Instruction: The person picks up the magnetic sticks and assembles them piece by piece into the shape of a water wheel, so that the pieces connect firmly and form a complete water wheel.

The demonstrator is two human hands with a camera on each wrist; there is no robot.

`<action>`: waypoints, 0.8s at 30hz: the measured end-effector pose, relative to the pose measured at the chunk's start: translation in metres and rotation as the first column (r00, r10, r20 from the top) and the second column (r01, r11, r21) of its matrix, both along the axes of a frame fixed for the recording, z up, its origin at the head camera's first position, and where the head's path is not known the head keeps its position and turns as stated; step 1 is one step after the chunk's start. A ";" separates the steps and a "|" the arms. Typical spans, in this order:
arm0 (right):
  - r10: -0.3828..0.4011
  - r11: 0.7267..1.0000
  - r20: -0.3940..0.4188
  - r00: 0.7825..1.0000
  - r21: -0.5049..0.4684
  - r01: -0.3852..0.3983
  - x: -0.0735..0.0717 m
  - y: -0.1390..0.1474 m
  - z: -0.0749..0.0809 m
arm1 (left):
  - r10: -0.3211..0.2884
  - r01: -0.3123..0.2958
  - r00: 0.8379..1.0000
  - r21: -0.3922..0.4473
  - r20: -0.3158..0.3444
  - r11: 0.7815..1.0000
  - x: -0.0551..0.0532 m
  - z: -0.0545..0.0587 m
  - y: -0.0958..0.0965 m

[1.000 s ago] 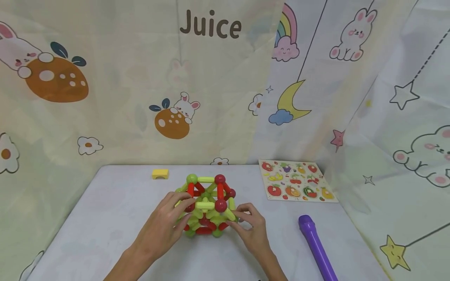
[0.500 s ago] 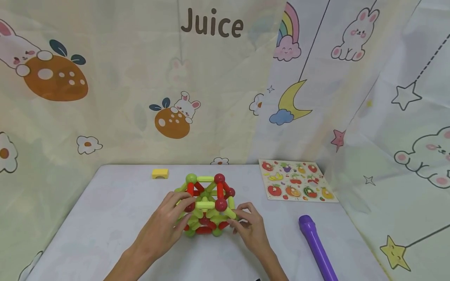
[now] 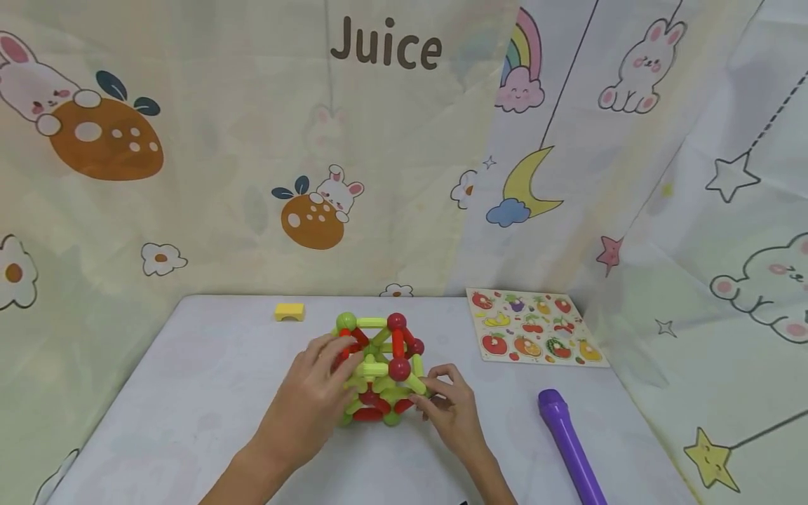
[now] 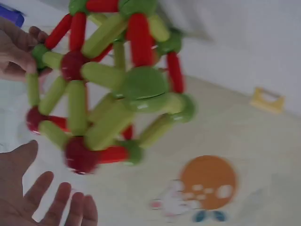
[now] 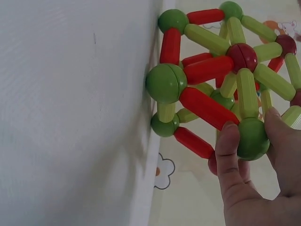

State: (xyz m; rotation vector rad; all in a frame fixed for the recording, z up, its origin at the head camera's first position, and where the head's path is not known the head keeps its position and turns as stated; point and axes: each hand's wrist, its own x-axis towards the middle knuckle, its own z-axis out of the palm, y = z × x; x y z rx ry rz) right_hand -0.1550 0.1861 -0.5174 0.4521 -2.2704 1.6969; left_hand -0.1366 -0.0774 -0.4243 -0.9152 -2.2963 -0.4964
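Observation:
A ball-and-stick building toy (image 3: pixel 400 368) of red and green balls joined by red and lime sticks stands on the table, nearly cage-shaped. At its left side, my left hand (image 3: pixel 309 403) hovers with fingers spread; the left wrist view shows this hand (image 4: pixel 44 200) apart from the toy (image 4: pixel 146 89). My right hand (image 3: pixel 456 417) is at the lower right corner. Between thumb and fingers it pinches a green ball (image 5: pixel 254 139), seen in the right wrist view. In the head view, my left hand covers part of the toy's left side.
A yellow arch block (image 3: pixel 290 312) lies at the back left of the white table (image 3: pixel 189 393). Toward the back right is a fruit picture board (image 3: pixel 533 330). A purple stick-shaped toy (image 3: pixel 571 445) lies at the right. Behind hangs a printed cloth (image 3: pixel 391 154).
My left hand has come off the toy's left red ball and shifted slightly right and up, fingers loosening. The right hand keeps its pinch at the same corner.

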 end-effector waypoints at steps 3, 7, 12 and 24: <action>0.021 1.000 -0.047 0.999 0.003 -0.021 -0.002 0.001 -0.003 | -0.060 0.026 0.990 -0.252 -0.126 0.967 -0.001 0.011 0.030; 0.021 1.000 -0.097 0.995 0.001 -0.021 -0.005 -0.001 -0.007 | -0.101 -0.023 0.979 -0.587 -0.177 0.809 -0.015 0.019 0.067; 0.032 0.999 -0.045 0.998 -0.030 -0.033 -0.004 -0.005 -0.010 | -0.058 -0.084 0.983 -0.713 -0.172 0.696 -0.032 0.010 0.080; -0.012 0.998 -0.018 1.000 -0.059 0.010 -0.001 0.002 -0.011 | -0.048 -0.045 0.992 -0.670 -0.120 0.741 -0.031 0.005 0.087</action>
